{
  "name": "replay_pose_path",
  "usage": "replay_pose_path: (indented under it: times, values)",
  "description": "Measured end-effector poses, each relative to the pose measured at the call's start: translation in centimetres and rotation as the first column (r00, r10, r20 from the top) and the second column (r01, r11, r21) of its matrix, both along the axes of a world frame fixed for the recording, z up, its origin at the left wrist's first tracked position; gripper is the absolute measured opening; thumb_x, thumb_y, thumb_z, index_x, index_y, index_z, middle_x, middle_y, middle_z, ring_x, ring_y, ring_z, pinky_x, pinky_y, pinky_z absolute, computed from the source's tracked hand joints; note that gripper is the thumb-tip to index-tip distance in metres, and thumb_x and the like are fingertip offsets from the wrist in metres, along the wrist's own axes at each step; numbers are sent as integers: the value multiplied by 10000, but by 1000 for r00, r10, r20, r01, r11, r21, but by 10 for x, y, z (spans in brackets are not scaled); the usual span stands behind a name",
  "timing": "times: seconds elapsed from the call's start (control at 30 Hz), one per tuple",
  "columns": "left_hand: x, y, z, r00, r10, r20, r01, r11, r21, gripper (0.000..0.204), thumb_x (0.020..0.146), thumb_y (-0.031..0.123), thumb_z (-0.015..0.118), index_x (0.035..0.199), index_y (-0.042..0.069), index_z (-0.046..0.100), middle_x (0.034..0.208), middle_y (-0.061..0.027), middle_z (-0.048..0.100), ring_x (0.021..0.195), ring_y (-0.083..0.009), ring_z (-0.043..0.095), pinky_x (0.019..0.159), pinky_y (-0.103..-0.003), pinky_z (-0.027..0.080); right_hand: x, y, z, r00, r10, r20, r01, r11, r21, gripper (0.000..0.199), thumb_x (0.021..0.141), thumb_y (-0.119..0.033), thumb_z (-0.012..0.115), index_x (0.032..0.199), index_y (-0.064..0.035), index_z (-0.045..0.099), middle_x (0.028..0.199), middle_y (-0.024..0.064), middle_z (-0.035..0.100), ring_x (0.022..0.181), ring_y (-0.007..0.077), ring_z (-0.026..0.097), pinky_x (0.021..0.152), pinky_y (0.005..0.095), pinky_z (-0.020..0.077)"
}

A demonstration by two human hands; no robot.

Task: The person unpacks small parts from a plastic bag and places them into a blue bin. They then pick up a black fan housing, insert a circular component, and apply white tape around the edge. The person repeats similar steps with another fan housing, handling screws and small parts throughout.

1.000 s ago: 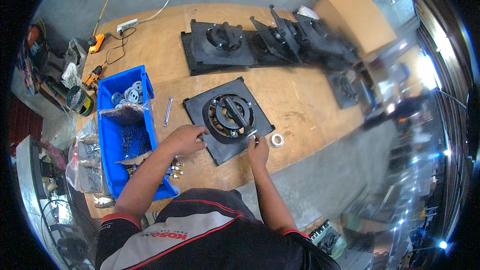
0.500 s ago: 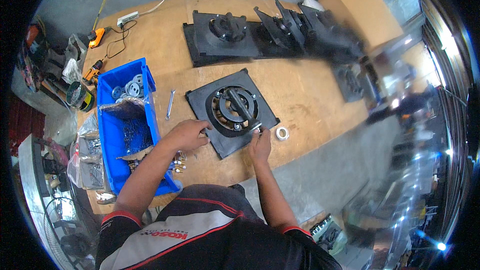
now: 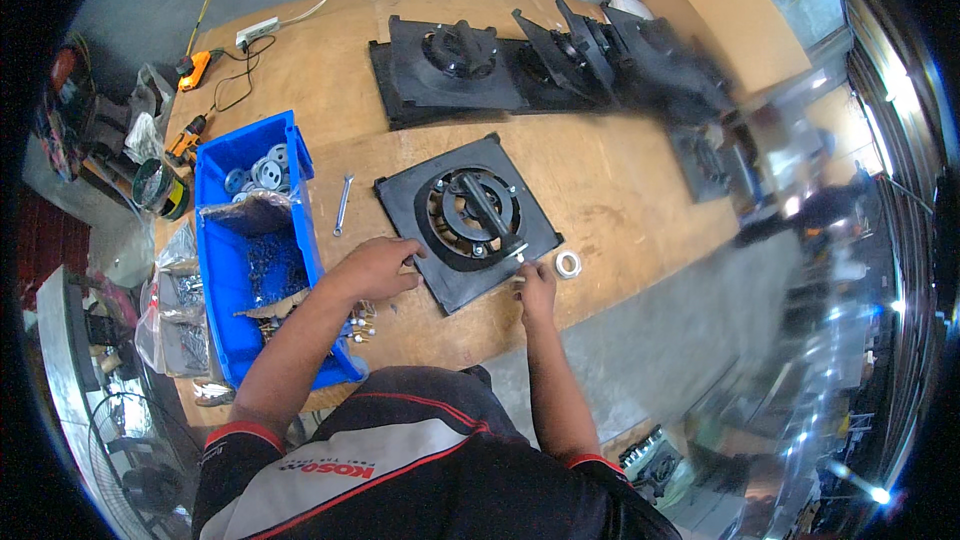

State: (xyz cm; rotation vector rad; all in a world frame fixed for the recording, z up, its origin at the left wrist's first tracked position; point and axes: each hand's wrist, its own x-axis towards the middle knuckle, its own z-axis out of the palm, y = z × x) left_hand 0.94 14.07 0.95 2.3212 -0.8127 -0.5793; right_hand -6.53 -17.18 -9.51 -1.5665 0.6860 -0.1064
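1. Two hands are laid on one black square plate [image 3: 468, 222], flat near the front edge of the bench [image 3: 620, 180], turned corner-on to that edge.
2. Left hand [image 3: 375, 267]: rested at the plate's left front side, fingers curled together on or over the rim; whether the rim is actually pinched can't be told.
3. Right hand [image 3: 535, 285]: set at the plate's front right side, fingertips drawn together by a small bright piece at the rim; a real grip on it can't be confirmed, too small.
4. Plate handling (judged): rigid, prob. moulded or cast, w/ a round ring unit and centre bar [image 3: 478, 212] fixed in the middle, so fairly heavy and centre-weighted. No flex expected. Matte face, not slippery. Not fragile, though bolts on the ring could snag.
5. Best hold (judged): two opposite edges or corners, thumbs on top, fingers under; the centre bar looks usable as a handle but the load would be put on its fixings.
6. A white ring [image 3: 568, 263] is seen just beside the right hand, toward the front edge, apart from the plate.
7. Blue bin [image 3: 240, 240] of small parts is placed at the bench's left end; a spanner [image 3: 342, 205] lies between bin and plate.
8. More black plate units [image 3: 455, 60] are lined along the back edge.
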Motion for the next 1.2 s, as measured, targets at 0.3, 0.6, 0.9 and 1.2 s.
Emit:
replay_pose_path:
  times: [0.3, 0.6, 0.9, 1.2]
  values:
    - [0, 0, 2, 1000, -13, 16, 13, 1000, 18, 485, 790, 244, 727, 1226, 74, 598, 1063, -206, 686, 1005, -370, 663, 889, -448, 521, 9, 9, -12, 998, 21, -52, -16, 995, 101, 368, 1024, -347, 494, 1048, -5, 628, 793, 82, 610, 676, 195, 616, 563, 332, 473]
    - [1, -2, 4, 1000, -6, -24, 8, 998, 60, 469, 812, 253, 702, 1236, 81, 602, 1092, -208, 686, 1040, -374, 654, 917, -446, 508, 7, 21, -21, 903, 152, 401, 240, 595, -767, 346, 1040, -324, 449, 872, -48, 572, 649, 54, 543, 546, 177, 539, 493, 345, 437]
    - [1, -1, 6, 1000, -15, -16, 16, 997, 78, 482, 795, 245, 713, 1230, 74, 596, 1093, -208, 680, 1031, -376, 654, 914, -449, 512, 12, 7, 7, 995, -28, -97, 37, 995, 89, 322, 1012, -333, 483, 924, -50, 607, 762, 73, 612, 613, 184, 581, 565, 344, 459]
    - [0, -1, 3, 1000, -7, -10, 7, 999, 52, 477, 806, 270, 707, 1234, 90, 596, 1103, -205, 681, 1039, -381, 647, 914, -456, 506, 7, 11, -7, 999, -1, -40, 13, 952, 305, 405, 1047, -333, 446, 988, 33, 611, 759, 93, 608, 726, 257, 607, 714, 366, 484]
